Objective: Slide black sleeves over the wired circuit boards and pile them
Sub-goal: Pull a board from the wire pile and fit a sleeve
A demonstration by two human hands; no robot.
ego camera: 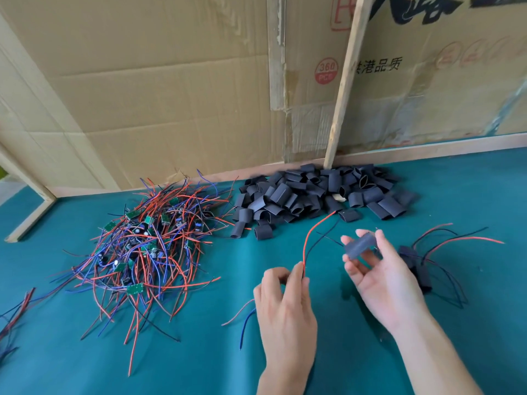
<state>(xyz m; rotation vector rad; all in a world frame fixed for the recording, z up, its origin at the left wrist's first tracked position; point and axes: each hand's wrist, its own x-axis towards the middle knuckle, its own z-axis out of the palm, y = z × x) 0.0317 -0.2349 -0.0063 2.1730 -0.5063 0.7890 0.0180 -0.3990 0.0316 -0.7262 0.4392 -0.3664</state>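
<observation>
My right hand [379,277] pinches a black sleeve [360,246] between thumb and fingers, held above the green table. My left hand [285,303] pinches a red wire and a dark wire [309,238] that rise toward the sleeve; more wire ends trail out below this hand. The board on these wires is hidden. A tangled heap of wired circuit boards [142,243] lies to the left. A pile of loose black sleeves [313,195] sits at the back centre. Sleeved boards [416,266] with wires fanning out lie just right of my right hand.
A green table mat [199,360] covers the work surface. Cardboard sheets [171,81] stand along the back, with a wooden slat [346,81] leaning on them. A wooden frame [31,215] stands at the far left. A few loose wires [14,312] lie at the left edge.
</observation>
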